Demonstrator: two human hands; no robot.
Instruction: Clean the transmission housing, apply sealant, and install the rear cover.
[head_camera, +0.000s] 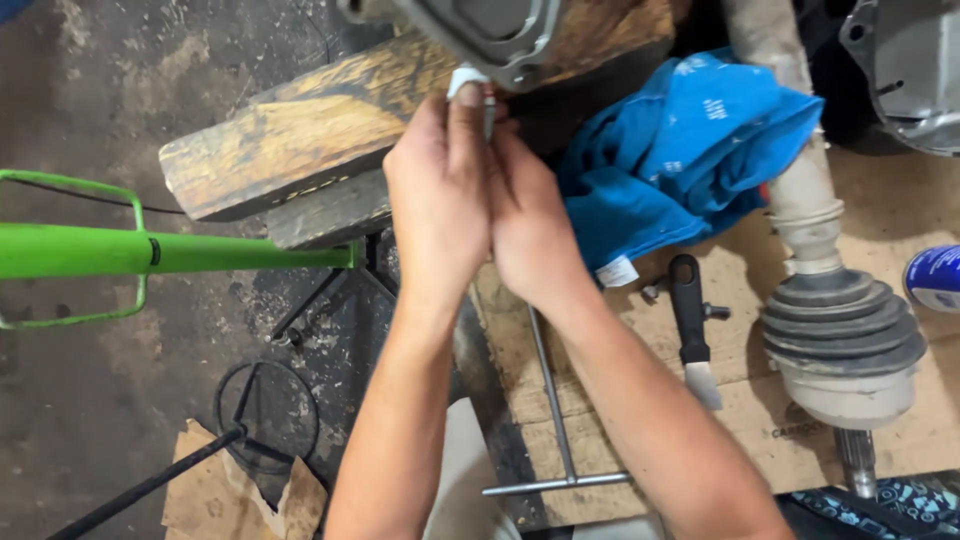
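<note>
Against the metal housing (490, 35) on the wood block (330, 130), left hand (440, 190) & right hand (530, 225) pressed together, fingers closed pinching a small white piece (466, 80) at its edge, prob. for steadier grip; blue rag (680, 150) lay beside

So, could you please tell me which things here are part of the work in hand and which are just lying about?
In hand:
left hand
right hand
small white piece
grey metal housing
wooden block

Lying about:
blue cloth
scraper
axle shaft with rubber boot
T-handle rod
green bar
</note>
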